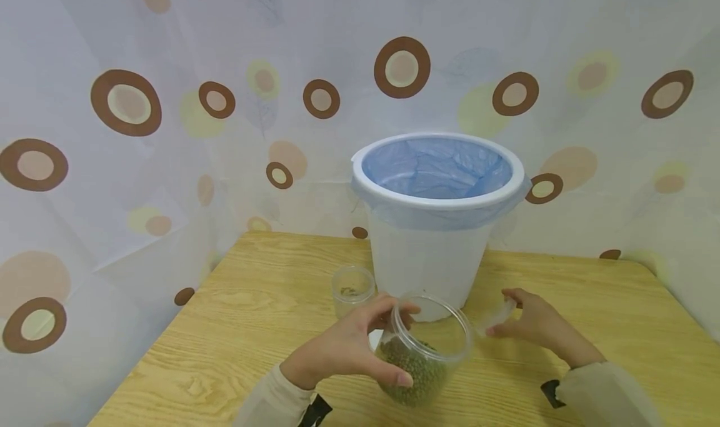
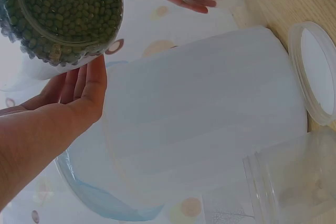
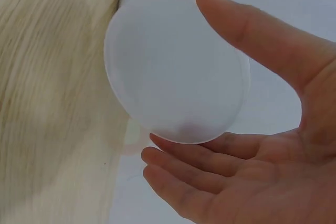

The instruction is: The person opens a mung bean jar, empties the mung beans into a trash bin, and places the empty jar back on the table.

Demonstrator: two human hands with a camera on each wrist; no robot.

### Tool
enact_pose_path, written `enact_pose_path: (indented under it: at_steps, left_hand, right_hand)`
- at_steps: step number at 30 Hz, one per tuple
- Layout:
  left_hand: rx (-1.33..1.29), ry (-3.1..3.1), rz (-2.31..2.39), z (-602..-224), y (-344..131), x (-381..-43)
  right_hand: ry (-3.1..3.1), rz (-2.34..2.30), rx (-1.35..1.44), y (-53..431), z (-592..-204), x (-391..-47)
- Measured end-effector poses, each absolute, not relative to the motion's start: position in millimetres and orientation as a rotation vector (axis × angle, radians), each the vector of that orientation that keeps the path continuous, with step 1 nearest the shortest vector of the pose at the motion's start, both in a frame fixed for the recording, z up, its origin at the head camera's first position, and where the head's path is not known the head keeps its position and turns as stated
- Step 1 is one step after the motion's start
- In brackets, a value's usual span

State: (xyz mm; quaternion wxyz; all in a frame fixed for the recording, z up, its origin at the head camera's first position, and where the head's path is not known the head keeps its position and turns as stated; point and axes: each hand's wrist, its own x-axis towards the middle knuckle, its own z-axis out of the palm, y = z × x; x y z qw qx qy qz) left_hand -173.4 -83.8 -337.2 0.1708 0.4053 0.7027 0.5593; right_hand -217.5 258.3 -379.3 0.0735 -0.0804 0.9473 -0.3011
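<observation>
A clear plastic jar [image 1: 427,364] partly filled with mung beans [image 2: 68,9] is gripped by my left hand [image 1: 351,342], thumb along its near side. It is raised in front of the bin, open mouth tilted toward the back right. My right hand [image 1: 537,324] holds a thin translucent round disc [image 3: 173,77] by its edge, thumb on one side and fingers on the other. The disc is apart from the jar, to its right.
Behind the hands stands a white bin [image 1: 427,264] with a blue bag liner [image 1: 439,164]. Left of it sits a second clear jar [image 1: 352,286] with small bits inside. A white-centred ring-shaped lid [image 2: 317,69] rests by the bin on the wooden table [image 1: 242,327].
</observation>
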Motion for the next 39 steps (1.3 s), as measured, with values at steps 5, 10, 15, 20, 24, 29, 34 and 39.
enact_pose_path:
  at_steps: [5,10,15,20,24,29,34,39]
  left_hand:
    - [1.123,2.032,1.615,-338,-84,-174]
    - [1.056,2.045,1.648,-335,-84,-174]
    - [1.005,2.033,1.66,-332,-86,-174]
    - [0.963,2.033,1.665,-330,-87,-173]
    - [0.95,2.031,1.673,-331,-88,-173]
    - [0.961,2.034,1.684,-332,-88,-173]
    - [0.97,2.03,1.689,-332,-87,-173]
    - [0.965,2.025,1.68,-333,-87,-174]
  right_hand:
    - [2.879,-0.897,-0.223,261,-385,-221]
    - [2.877,-0.908,-0.192,263,-389,-224]
    - [2.854,-0.937,-0.158,264,-392,-226]
    - [2.83,-0.958,-0.154,264,-396,-227]
    - [2.819,-0.961,-0.156,263,-398,-227]
    - [2.815,-0.93,-0.147,262,-397,-228]
    - [2.827,-0.836,-0.171,261,-399,-230]
    - [2.847,-0.757,-0.211,260,-404,-234]
